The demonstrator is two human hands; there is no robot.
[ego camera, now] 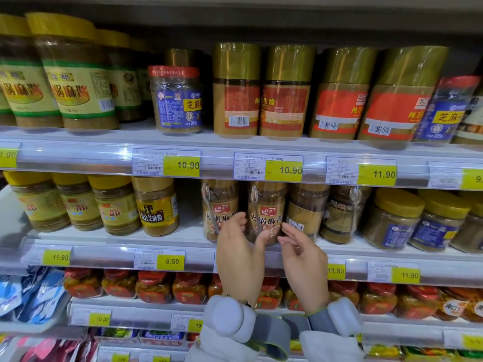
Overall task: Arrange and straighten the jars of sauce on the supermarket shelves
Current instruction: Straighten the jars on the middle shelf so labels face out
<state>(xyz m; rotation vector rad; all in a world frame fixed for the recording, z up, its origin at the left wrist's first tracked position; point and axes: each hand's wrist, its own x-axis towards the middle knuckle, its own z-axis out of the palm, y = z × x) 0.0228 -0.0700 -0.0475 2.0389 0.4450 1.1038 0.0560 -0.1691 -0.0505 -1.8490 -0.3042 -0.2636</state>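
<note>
Reaching toward the middle shelf, the person frames one jar of hotpot sesame sauce with both hands: the left hand has fingers loosely curled just at the jar's left side, the right hand has fingers spread at its lower right, and neither visibly clamps it, so both look empty. This jar serves as the landmark. It faces forward, as does its twin just left of it, so that pair looks largely done by this judgement. Just right of it, a brown-labelled jar shows its barcode to the front, and the jar beyond that looks turned too; these seem left to do. Further left, past a gap, stands a row of yellow-lidded jars, fairly even. On the shelf above the landmark, the gold-capped jars show barcodes and lean unevenly, and a blue-labelled jar sits among other brands. Nothing blocks the hands; the neighbours stand tight
</note>
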